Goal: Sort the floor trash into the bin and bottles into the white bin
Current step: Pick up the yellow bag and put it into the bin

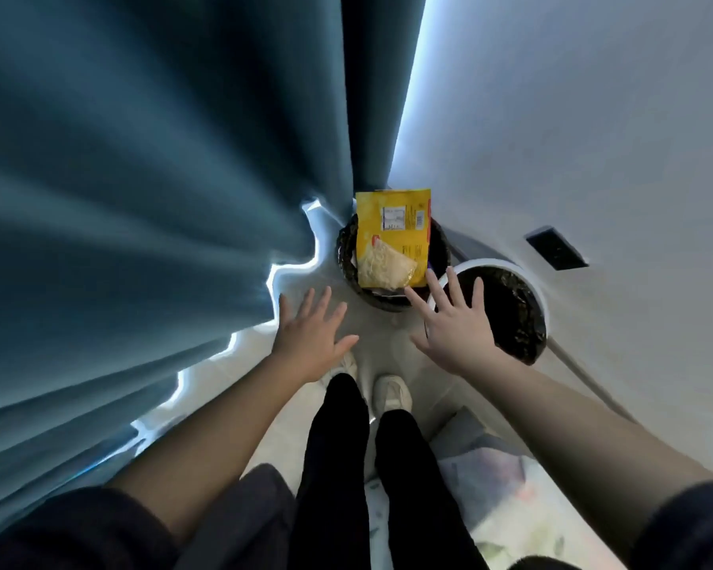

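Observation:
A yellow food packet (392, 236) stands upright in the dark bin (346, 257) by the curtain, sticking out above its rim. To its right is the white bin (541, 298), lined with a dark bag. My left hand (311, 335) hovers with fingers spread over the floor, left of the dark bin, holding nothing. My right hand (455, 322) is spread open between the two bins, its fingertips just below the packet and partly over the white bin's left rim. No bottles are visible.
A blue-grey curtain (141, 199) hangs at left and behind the dark bin. A white wall with a dark socket plate (556, 248) is at right. My feet in pale shoes (392, 392) stand just before the bins. A pale bag or cloth (482, 462) lies at lower right.

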Available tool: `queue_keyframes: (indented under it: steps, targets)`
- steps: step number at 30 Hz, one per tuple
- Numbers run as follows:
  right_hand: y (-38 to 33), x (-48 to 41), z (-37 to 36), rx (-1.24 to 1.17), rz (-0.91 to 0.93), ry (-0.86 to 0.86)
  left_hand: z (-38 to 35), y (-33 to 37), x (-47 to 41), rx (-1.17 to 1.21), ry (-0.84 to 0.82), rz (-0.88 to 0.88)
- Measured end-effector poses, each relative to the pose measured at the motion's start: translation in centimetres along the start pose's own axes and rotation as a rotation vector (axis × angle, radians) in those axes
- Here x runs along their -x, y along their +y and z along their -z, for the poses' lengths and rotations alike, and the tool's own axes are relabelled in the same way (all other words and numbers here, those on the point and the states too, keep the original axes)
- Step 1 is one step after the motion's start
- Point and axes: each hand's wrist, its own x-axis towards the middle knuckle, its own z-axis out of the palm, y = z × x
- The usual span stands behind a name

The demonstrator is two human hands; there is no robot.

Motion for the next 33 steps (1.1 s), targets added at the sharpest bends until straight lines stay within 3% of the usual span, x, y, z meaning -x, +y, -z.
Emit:
queue_keyframes:
  steps: [9, 15, 19, 24, 33]
  targets:
    - [-6.9, 17.8, 9.2, 0.004, 0.176, 0.218, 0.1, 2.7, 24.9, 0.26, 0.366, 0.284]
    - [-14.2, 23.9, 12.0, -0.009, 0.37, 0.301, -6.3, 3.9, 37.9, 0.504, 0.584, 0.569]
    - [-21.4, 26.1, 12.9, 0.093, 0.534, 0.363, -12.1, 2.6, 43.9, 0.686, 0.597, 0.774]
    - [-31.4, 28.8, 11.4, 0.219, 0.698, 0.398, -18.7, -0.4, 50.4, 0.729, 0.646, 0.908]
    - [-49.1, 36.4, 3.0, 0.344, 0.927, 0.258, -31.6, -5.1, 63.0, 0.773, 0.587, 1.125]
